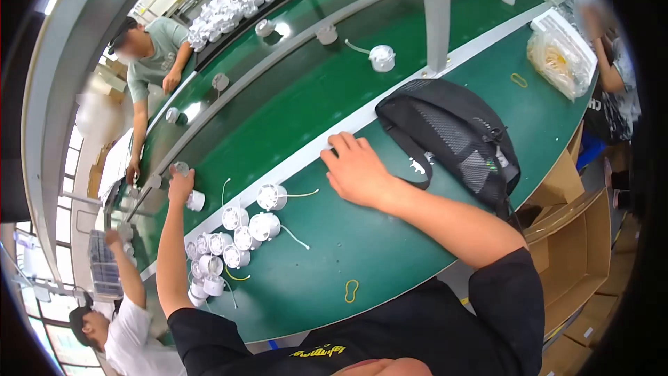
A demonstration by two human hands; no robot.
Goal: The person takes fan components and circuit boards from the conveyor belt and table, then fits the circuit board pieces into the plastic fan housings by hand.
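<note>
Along the near edge of the green table [299, 292], a yellow rubber band [347, 293] is seen lying loose. Beyond it to the left, white round parts [245, 237] are crowded together, several touching, with thin wires [296, 238] trailing over the tabletop. Tangling seems the likeliest trouble: if one part were pulled out quickly, a neighbour could be dragged by a crossed wire. Parts at the group's outer side could also be knocked over by the left forearm, which is stretched close beside them.

The right hand [358, 170] is laid palm down by the pale rail [296, 161], fingers loosely spread and nothing held, near the black backpack [445, 125]. Past the rail, a pale part [181, 167] is met by the fingertips of the left hand [182, 184]; whether it is gripped or only touched cannot be told. Should the contact be light, it could be tipped or pushed into the white cup [195, 200] just beside that hand.

Farther off, a wired part [382, 59] is carried on the green belt [278, 118], and a heap of white parts [229, 14] is piled near a person in a grey-green shirt [163, 49].
</note>
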